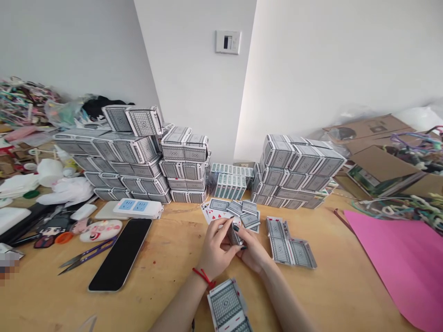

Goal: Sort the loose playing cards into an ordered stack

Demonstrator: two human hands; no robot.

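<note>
At the middle of the table my left hand (pixel 216 246), with a red cord on its wrist, and my right hand (pixel 254 249) meet around a grey-backed playing card (pixel 235 236). Fingers of both are closed on it, hiding much of it; I cannot tell whether it is one card or several. Just beyond them lie loose playing cards (pixel 218 205), some face down and some showing red hearts. To the right rests an L-shaped piece made of joined cards (pixel 290 246). Between my forearms, nearer to me, sits another joined card piece (pixel 226 304).
Tall stacks of card-built blocks stand at left (pixel 138 152) and right (pixel 294 170), with small card boxes (pixel 231 184) between. A phone (pixel 121 256), scissors (pixel 88 253) and a power strip (pixel 138 207) lie left. Pink paper (pixel 398 258) and a cardboard box (pixel 391 170) are right.
</note>
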